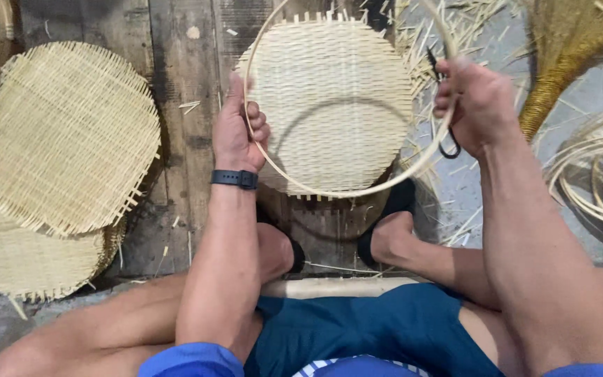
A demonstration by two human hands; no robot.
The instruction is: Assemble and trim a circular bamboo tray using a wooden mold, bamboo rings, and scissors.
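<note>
A thin round bamboo hoop (329,193) hangs in the air between my two hands. My left hand (239,129), with a dark wristband, grips the hoop's left side. My right hand (476,105) grips its right side and also holds black scissors (448,146), whose loop handle hangs below the fist. Under the hoop lies a round woven bamboo mat (333,98) on dark wooden planks, its cut strip ends sticking out around the edge. My feet in black sandals (392,209) rest just below the mat.
Two more round woven mats (64,132) are stacked at the left on the planks (176,63). Coiled bamboo strips (594,174) lie at the right, with a golden straw broom (560,63) above them. Loose straw scraps litter the grey floor (455,202).
</note>
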